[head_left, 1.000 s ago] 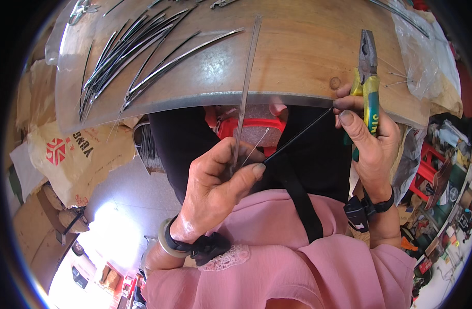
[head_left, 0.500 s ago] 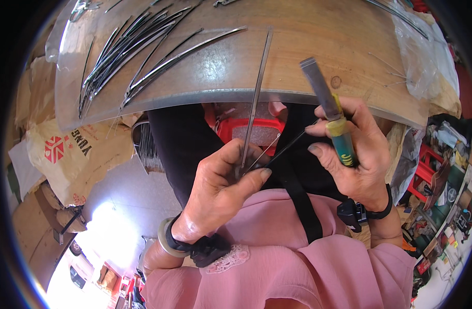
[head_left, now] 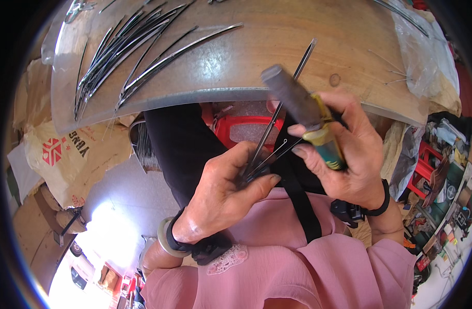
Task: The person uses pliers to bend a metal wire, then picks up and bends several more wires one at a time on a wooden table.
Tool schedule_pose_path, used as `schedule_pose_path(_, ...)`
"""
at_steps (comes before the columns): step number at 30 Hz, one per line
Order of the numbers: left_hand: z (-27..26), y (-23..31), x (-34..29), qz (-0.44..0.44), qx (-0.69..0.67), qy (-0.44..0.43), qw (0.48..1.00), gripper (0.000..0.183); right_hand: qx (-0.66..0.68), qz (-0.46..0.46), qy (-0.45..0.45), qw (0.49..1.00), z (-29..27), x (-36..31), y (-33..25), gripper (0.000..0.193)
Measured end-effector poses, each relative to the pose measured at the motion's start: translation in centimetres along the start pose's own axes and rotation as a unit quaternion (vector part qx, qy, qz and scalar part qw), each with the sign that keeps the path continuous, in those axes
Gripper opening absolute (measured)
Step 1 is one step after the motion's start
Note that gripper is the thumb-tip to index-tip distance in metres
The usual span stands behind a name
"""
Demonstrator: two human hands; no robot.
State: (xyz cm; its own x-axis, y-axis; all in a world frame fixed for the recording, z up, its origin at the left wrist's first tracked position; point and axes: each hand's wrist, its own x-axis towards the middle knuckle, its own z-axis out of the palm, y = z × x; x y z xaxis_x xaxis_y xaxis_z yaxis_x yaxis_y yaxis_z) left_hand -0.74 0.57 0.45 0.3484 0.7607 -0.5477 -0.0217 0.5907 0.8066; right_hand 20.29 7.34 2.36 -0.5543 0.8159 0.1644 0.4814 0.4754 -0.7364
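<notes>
My left hand (head_left: 223, 198) pinches the lower end of a long thin metal rib (head_left: 285, 98) that slants up over the wooden table's (head_left: 230, 56) edge, together with a thin wire (head_left: 277, 153). My right hand (head_left: 352, 154) grips pliers (head_left: 308, 116) with green and yellow handles; their dark head points up and left, just right of the rib. The wire runs from my left fingers toward my right fingers. Both hands are close together above my lap, in front of the table.
Several more metal ribs (head_left: 122, 56) lie fanned on the table's left. A clear plastic bag (head_left: 426, 46) sits at the table's right end, with loose wires (head_left: 388, 67) beside it. A red plastic stool (head_left: 246, 129) is under the table. Printed sacks (head_left: 76, 154) lie on the floor at left.
My right hand has swung the pliers from upright at the right over toward the rib, head now pointing up-left. My left hand has kept its hold on the rib, which tilted rightward.
</notes>
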Motion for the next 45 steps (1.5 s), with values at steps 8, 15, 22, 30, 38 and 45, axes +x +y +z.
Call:
schedule_pose_path(8, 0.5, 0.4, 0.0, 0.016, -0.017, 0.013, 1.000, 0.030, 0.014, -0.065, -0.030, 0.997, 0.7, 0.2, 0.8, 0.026)
schedule_pose_path(15, -0.4, 0.6, 0.2, -0.040, -0.165, 0.006, 0.985, 0.016, 0.032, -0.048, -0.018, 0.998, 0.5, 0.0, 0.9, 0.027)
schedule_pose_path(22, -0.2, 0.4, 0.2, -0.026, -0.154, 0.026, 0.987, 0.011, 0.038, -0.032, -0.039, 0.998, 0.2, 0.2, 0.6, 0.027)
schedule_pose_path(30, -0.3, -0.2, 0.5, 0.050, -0.016, 0.112, 0.992, 0.012, 0.016, -0.023, 0.002, 1.000, -0.5, 0.1, 0.7, 0.014)
schedule_pose_path(38, -2.1, -2.0, 0.8, 0.176, 0.243, 0.220, 0.928, 0.012, 0.040, 0.075, 0.086, 0.993, -1.9, -0.8, 1.0, 0.017)
schedule_pose_path(45, -2.5, -1.5, -0.1, 0.053, -0.012, 0.196, 0.979, 0.016, 0.097, 0.106, 0.112, 0.983, -2.1, -1.5, 2.2, 0.008)
